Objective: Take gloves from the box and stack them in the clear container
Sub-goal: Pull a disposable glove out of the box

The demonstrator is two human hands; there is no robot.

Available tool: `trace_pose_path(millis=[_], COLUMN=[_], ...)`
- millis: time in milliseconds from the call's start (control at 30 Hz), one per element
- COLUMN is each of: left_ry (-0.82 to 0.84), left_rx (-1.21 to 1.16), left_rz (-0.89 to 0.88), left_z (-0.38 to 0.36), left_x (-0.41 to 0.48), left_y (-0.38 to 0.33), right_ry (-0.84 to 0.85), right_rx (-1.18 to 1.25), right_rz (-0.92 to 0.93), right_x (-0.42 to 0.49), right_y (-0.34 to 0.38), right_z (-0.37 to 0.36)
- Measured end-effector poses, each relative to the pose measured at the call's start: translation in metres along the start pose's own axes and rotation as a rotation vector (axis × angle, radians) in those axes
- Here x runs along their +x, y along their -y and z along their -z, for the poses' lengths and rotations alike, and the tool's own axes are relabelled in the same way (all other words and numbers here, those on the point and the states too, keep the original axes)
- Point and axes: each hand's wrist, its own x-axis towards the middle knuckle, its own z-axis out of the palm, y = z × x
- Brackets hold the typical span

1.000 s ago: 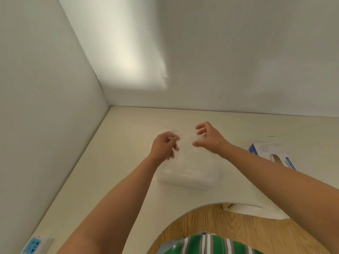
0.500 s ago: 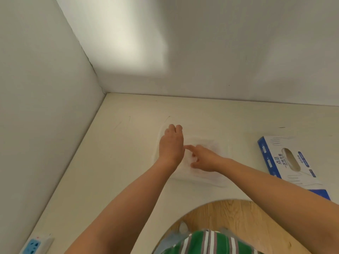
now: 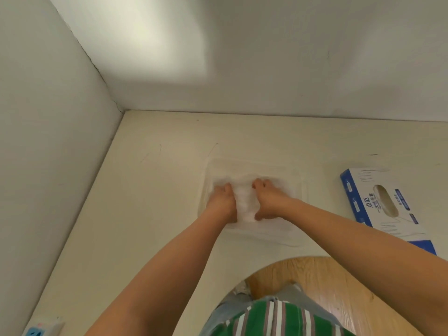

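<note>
Tabletop [image 3: 150, 214]: cream, smooth, set into a corner between two white walls. Its near edge has a rounded cut-out where I stand.

Clear container [image 3: 242, 164]: shallow rectangular plastic tub with rounded corners. It sits about midway across the tabletop, closer to the near edge than to the far one. Its walls are hard to make out against the cream surface.

Glove box [image 3: 363, 204]: blue-and-white cardboard carton lying flat near the right edge, well apart from the container. An oval opening is cut in its top face, and pale material shows inside the opening.

Left hand [image 3: 221, 201]: inside the container on its left side, palm down on the glove stack. The fingers [image 3: 224, 189] lie together and roughly flat, pressing down.

Right hand [image 3: 270, 202]: inside the container just beside the left hand, also bearing down on the stack. The thumb is splayed toward the near side and the knuckles are bent. I cannot tell whether these fingers pinch a glove or only push.

Gloves [image 3: 244, 197]: thin, translucent, whitish plastic, crumpled in a low stack on the container floor. They show between the two hands and partly under both.

Power strip [image 3: 41, 329]: white with a blue socket face, at the near-left corner and cut off by the frame.
</note>
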Motion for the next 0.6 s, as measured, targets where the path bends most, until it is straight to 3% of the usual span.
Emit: trace_pose_path(millis=[333, 500, 600], left_ry=[0.087, 0.028, -0.126], left_rx=[0.021, 0.263, 0.330], left_rz=[0.058, 0.057, 0.029], left_z=[0.000, 0.017, 0.036], left_x=[0.005, -0.011, -0.027], left_y=[-0.003, -0.023, -0.043], right_ry=[0.041, 0.092, -0.104], right_rx=[-0.136, -0.154, -0.059], right_rz=[0.056, 0.106, 0.199], right_x=[-0.001, -0.015, -0.028], right_y=[-0.003, 0.006, -0.001], right_z=[-0.012, 0.019, 0.037])
